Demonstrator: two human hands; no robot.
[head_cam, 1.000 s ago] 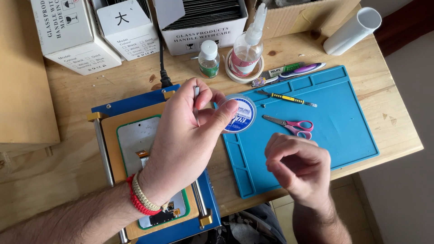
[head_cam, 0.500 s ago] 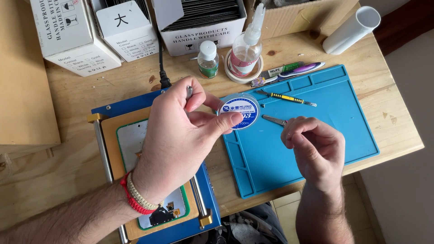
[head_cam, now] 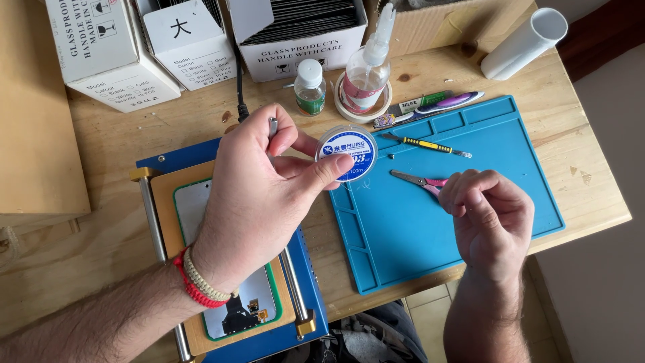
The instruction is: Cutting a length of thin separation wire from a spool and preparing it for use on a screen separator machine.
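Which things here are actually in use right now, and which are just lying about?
In use:
left hand
round spool, pinched by the left hand
right hand, fingers curled shut, held apart from the spool

Lying about:
scissors
yellow-handled tool
squeeze bottle
small bottle
white tube
blue mat

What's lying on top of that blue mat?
On the blue mat lie a yellow-handled tool and pink scissors. The right hand hides part of the scissors.
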